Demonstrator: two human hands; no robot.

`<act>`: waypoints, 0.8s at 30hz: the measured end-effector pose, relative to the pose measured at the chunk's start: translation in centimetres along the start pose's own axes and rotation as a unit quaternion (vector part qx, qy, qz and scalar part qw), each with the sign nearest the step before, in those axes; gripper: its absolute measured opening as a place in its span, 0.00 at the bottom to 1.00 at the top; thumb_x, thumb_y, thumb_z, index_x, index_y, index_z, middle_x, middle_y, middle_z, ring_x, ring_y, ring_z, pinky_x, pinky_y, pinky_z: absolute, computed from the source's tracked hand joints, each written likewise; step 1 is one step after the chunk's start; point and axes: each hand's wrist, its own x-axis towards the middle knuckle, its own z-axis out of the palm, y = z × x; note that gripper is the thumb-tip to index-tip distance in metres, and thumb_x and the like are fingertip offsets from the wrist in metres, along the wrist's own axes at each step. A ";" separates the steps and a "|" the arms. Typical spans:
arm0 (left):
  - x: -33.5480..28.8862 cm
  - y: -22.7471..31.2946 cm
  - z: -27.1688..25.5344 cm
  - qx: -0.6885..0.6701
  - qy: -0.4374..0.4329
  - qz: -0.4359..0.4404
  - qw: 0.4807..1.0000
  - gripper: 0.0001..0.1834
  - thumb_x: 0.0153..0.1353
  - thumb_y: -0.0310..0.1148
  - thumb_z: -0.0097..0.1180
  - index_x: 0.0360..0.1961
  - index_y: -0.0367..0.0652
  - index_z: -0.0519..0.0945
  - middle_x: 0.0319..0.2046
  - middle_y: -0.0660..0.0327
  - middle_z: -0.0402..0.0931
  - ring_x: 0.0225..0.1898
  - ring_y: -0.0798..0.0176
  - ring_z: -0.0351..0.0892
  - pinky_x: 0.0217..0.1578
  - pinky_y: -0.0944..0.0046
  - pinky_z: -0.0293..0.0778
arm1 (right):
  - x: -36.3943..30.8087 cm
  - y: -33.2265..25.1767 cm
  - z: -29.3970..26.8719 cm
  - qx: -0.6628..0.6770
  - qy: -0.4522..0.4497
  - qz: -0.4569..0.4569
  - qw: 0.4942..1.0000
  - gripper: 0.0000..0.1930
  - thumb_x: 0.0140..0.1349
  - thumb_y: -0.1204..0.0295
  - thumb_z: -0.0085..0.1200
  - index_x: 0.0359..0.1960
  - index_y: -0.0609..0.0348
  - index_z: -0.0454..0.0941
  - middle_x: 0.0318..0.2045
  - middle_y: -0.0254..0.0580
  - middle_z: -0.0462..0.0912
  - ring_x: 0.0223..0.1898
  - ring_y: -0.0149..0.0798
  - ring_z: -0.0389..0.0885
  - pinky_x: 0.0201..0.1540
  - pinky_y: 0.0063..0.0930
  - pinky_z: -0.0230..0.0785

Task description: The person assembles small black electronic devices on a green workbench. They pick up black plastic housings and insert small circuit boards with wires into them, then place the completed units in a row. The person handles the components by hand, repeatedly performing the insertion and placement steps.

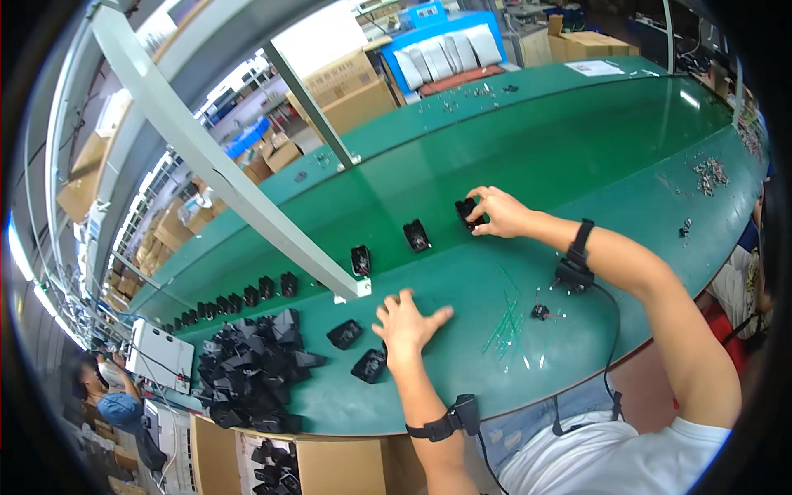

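Note:
My right hand reaches out over the green belt, its fingers closed around a black plastic housing. A second black housing with small parts inside stands to its left, and another one follows further along the row. My left hand hovers over the near work surface with fingers spread and nothing in them. Beside it lie two open black shells, one left of the fingers and one close to the wrist. Small wired parts rest to the right.
A large heap of black shells covers the left of the bench. Green wires lie in front of me. A grey metal post slants down to the bench. Cartons stand below the edge. Another person is at far left.

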 end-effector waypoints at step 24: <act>-1.0 6.9 5.3 -0.331 -0.034 0.207 0.920 0.25 0.59 0.41 0.69 0.47 0.37 0.72 0.26 0.54 0.83 0.26 0.65 0.83 0.29 0.64 0.76 | -17.0 -4.5 -4.5 0.093 -0.178 -0.163 0.966 0.16 0.56 0.75 0.64 0.48 0.50 0.84 0.48 0.39 0.80 0.45 0.46 0.82 0.48 0.40 0.78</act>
